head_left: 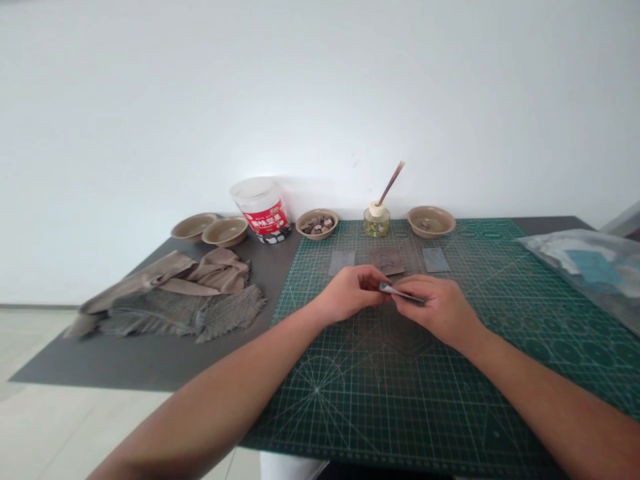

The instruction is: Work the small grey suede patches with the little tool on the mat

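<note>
Over the green cutting mat (350,400), my two hands meet at a thin grey sheet (407,294) that looks like sandpaper and seems bent or folded. My right hand (440,308) is closed, pinching the sheet between thumb and fingers. At the sheet's left end, my left hand (350,293) has its fingertips closed together; whether a small piece sits between them is hidden. Just beyond my hands lie a pale grey rectangle (342,263), a brown rectangle (385,260) with handwritten marks, and a blue-grey rectangle (436,260), all flat on the mat.
Behind stand a bowl (318,225) of small brownish chunks, a reed diffuser (377,221) and another bowl (431,223) with a small piece inside. A red-labelled tub (264,212), two bowls (225,232) and a crumpled cloth (175,297) are left. A plastic bag (595,267) lies right.
</note>
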{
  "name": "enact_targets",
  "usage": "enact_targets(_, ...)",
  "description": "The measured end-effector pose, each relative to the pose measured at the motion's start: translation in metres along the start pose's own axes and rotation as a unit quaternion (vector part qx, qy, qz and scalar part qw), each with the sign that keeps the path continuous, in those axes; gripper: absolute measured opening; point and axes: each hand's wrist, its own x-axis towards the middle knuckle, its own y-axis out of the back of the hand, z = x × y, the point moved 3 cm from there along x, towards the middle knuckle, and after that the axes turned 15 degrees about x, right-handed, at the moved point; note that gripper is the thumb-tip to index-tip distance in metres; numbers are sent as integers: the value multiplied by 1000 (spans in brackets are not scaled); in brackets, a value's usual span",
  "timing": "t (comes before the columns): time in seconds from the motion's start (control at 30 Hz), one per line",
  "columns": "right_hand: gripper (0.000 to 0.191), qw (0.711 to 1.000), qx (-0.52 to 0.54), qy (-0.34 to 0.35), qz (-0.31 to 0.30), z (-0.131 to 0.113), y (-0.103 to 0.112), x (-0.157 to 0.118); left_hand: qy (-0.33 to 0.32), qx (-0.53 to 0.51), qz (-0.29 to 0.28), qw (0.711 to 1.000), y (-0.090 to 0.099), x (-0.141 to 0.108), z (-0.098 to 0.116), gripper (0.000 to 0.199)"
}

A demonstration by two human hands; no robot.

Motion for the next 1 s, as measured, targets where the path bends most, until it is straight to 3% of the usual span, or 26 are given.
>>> enact_targets(0.57, 20, 999, 18, -23, -22, 11, 4, 1, 2, -23, -32, 999, 2, 1, -10, 29)
enact_targets(0.7, 20, 999, 23, -26, -32, 10, 2, 0, -5, -14, -12, 1000, 3, 2, -6, 30)
enact_targets(0.87, 21, 1000, 0, -9, -10, 6, 3, 0, 16, -17, -33, 999, 1, 1, -6, 28)
enact_targets(1.0, 18, 999, 16, -9, -31, 4, 1, 0, 5, -12, -27, 1000, 3, 1, -6, 31)
